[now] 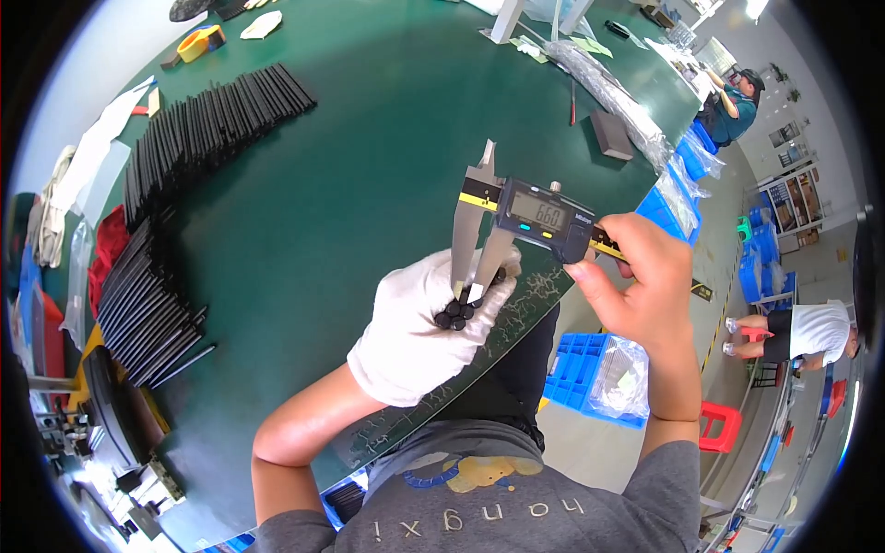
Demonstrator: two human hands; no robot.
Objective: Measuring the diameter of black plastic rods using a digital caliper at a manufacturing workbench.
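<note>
My gloved left hand point(419, 323) is closed around a bundle of black rods point(456, 313), held above the near edge of the green table point(369, 157). My bare right hand point(636, 281) grips a digital caliper point(530, 221), whose lower arms reach down to the rod ends. Rows of black strips point(175, 175) lie across the table's left. Below the edge, I see a blue crate point(576, 369) holding a clear bag point(622, 378). A yellow tape roll point(200, 42) sits far off.

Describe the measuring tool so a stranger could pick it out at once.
Start at the green table and find its near edge, where a white-gloved left hand holds small black discs. The caliper is above them, gripped by the bare right hand. It alone has metal jaws and a grey screen.
</note>
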